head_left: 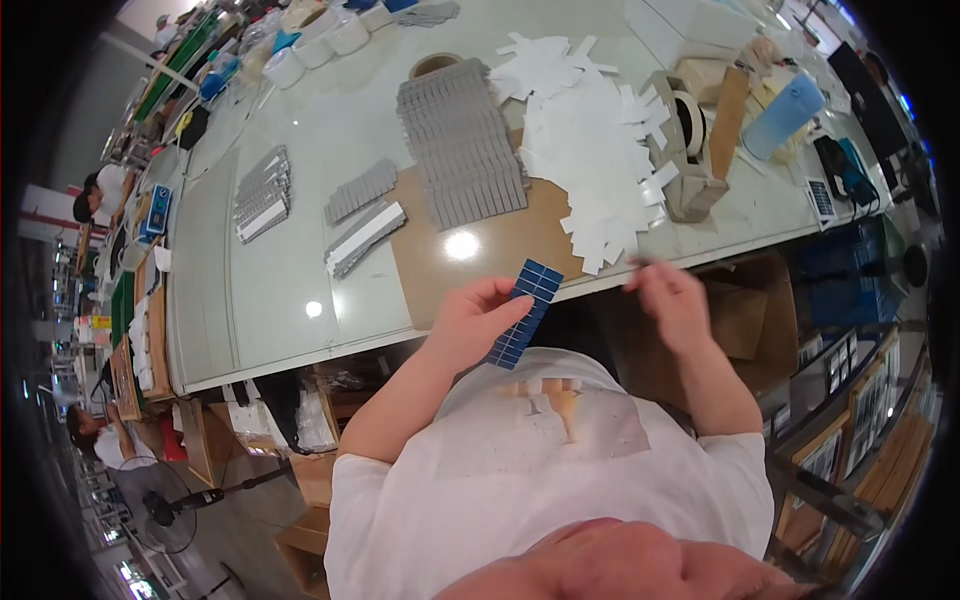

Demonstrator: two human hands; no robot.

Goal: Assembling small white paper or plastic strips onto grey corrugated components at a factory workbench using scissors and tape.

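Note:
My left hand [470, 322] grips a small blue solar panel [537, 287] between thumb and fingers. The panel is a narrow strip with pale grid lines, tilted in front of the table's near edge. My right hand [676, 303] is apart from it, to the right, with thumb and fingers pinched together and blurred. A small dark spot shows at its fingertips, too unclear to name. Just beyond that hand lies a spread pile of white paper strips [585, 150]. Rows of grey strips [460, 140] lie on a brown board [425, 272] beyond my left hand.
Smaller stacks of grey strips [362, 190] and a further stack [263, 195] lie to the left. A tape dispenser [697, 200], a blue cylinder [785, 115] and white tape rolls [348, 36] stand farther back. Under the table is a cardboard box [775, 330].

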